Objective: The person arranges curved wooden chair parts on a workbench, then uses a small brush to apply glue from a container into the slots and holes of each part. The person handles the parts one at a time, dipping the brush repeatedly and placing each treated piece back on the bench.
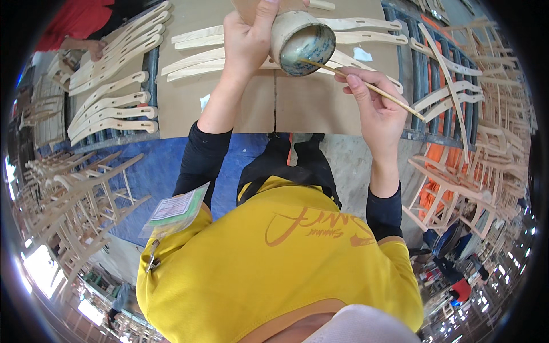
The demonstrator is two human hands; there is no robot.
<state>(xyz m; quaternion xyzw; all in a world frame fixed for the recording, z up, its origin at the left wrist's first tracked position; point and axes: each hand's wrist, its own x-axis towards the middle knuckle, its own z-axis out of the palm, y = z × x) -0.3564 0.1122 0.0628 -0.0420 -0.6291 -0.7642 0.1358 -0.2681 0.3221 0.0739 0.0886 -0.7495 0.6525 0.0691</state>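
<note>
My left hand [247, 43] grips a round, stained cup [287, 27], tilted so its mouth faces me. Whitish residue with blue-green marks coats the inside. A thin wooden stick [394, 99] is pinched between the thumb and fingers of my right hand [377, 103]. The stick's far tip reaches into the cup. Behind and beneath the cup, pale curved wooden pieces [197, 63] lie in pairs on the cardboard-covered table [317, 106]. A tan flat surface shows beside my left thumb, partly cut off by the upper edge.
Slotted curved wooden legs [114, 126] lie in rows on the left rack. More curved pieces rest on the dark slatted rack [437, 111] at right, crossed by a long strip [449, 86]. Wooden frames stand on both sides. A person in red [74, 28] works at the upper left.
</note>
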